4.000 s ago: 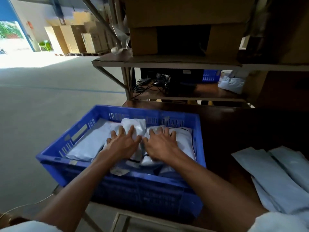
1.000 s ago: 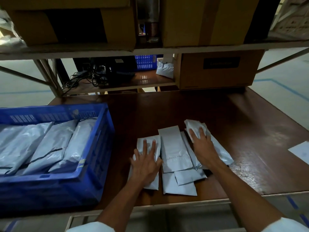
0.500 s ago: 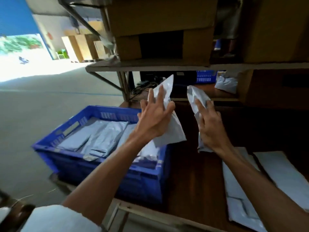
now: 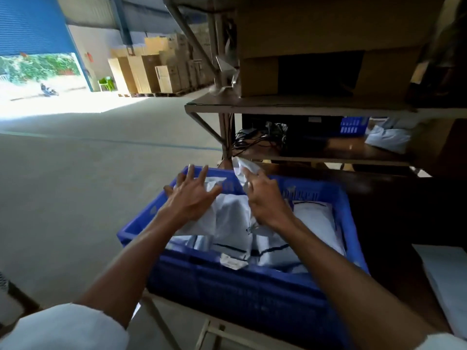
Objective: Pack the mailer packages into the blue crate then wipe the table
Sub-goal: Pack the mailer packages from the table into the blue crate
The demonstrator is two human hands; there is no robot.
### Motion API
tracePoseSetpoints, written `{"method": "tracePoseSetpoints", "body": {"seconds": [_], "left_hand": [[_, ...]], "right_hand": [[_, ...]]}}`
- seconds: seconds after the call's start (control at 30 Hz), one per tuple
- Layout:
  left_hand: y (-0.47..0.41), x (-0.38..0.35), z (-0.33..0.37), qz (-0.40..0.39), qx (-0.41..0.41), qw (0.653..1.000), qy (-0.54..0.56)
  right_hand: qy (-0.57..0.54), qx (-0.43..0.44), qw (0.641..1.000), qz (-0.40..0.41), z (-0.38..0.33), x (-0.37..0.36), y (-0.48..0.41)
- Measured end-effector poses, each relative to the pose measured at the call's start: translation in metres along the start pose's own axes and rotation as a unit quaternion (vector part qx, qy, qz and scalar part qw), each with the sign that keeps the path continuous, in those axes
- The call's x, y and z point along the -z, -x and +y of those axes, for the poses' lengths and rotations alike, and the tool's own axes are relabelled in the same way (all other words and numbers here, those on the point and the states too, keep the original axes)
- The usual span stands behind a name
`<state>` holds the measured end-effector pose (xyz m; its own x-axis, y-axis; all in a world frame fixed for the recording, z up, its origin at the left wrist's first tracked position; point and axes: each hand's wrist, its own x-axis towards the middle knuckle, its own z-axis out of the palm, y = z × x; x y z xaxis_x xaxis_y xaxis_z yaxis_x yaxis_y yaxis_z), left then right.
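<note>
Since half a second ago both hands have dropped from chest height to the blue crate (image 4: 240,296), and the two mailers have come down with them. Nearest me, my white sleeves (image 4: 63,327) frame the bottom corners. The crate sits at the left end of the dark wooden table (image 4: 391,223), its near wall facing me. Packed mailers (image 4: 316,223) lie flat inside it, one with a paper label (image 4: 232,262) hanging over the near rim.

My left hand (image 4: 192,198) is spread wide, fingers straight and fanned, lying on top of a white mailer (image 4: 227,218) that slopes down into the crate's left half. My right hand (image 4: 265,200) holds a crumpled mailer (image 4: 242,166) by its upper part; the index finger runs along it, the thumb is hidden, and the mailer's top pokes up above the far rim. At the right edge, loose mailers (image 4: 444,276) lie on the table, well apart from the crate.

Behind the crate a low shelf (image 4: 328,157) carries tangled cables (image 4: 260,136), a second blue crate (image 4: 352,125) and a white bag (image 4: 389,137). The shelf above bears a cardboard box (image 4: 316,34). Far off to the left, stacked cartons (image 4: 151,69) and a green chair (image 4: 106,83) stand by the bright doorway (image 4: 38,79).
</note>
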<state>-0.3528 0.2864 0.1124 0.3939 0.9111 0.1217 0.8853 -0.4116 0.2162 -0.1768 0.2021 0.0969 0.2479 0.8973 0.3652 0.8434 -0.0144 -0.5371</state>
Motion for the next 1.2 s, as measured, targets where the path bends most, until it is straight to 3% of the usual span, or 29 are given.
{"method": "tracePoseSetpoints", "body": {"seconds": [0.17,0.3,0.4,0.47,0.6,0.87,0.97,1.07,1.2], "left_hand": [[-0.012,-0.024,-0.034,-0.079,0.013,0.997,-0.020],[-0.018,-0.038,-0.056,-0.146,0.008,0.988,-0.055],[-0.022,-0.046,-0.067,-0.187,-0.011,0.979,-0.076],[-0.024,-0.050,-0.070,-0.200,-0.037,0.975,-0.083],[-0.032,-0.060,-0.074,-0.236,-0.058,0.965,-0.098],[-0.040,-0.061,-0.081,-0.228,-0.080,0.963,-0.116],[-0.038,-0.048,-0.064,-0.125,-0.118,0.982,-0.082],[-0.032,-0.028,-0.024,0.007,-0.153,0.988,-0.013],[-0.018,-0.015,0.057,0.070,-0.201,0.971,0.111]], "right_hand": [[0.053,-0.077,0.994,-0.060,-0.018,-0.062,-0.009],[0.104,-0.097,0.976,-0.165,-0.026,-0.083,-0.005],[0.139,-0.087,0.976,-0.144,-0.034,-0.078,-0.005],[0.156,-0.100,0.972,-0.147,-0.035,-0.079,-0.003],[0.137,-0.163,0.945,-0.248,-0.028,-0.103,0.007],[0.090,-0.187,0.935,-0.289,-0.026,-0.105,0.007],[0.060,-0.155,0.960,-0.224,-0.025,-0.083,0.001],[0.077,-0.101,0.989,-0.071,-0.011,-0.038,-0.003],[0.053,-0.078,0.992,0.083,0.040,0.049,0.008]]}}
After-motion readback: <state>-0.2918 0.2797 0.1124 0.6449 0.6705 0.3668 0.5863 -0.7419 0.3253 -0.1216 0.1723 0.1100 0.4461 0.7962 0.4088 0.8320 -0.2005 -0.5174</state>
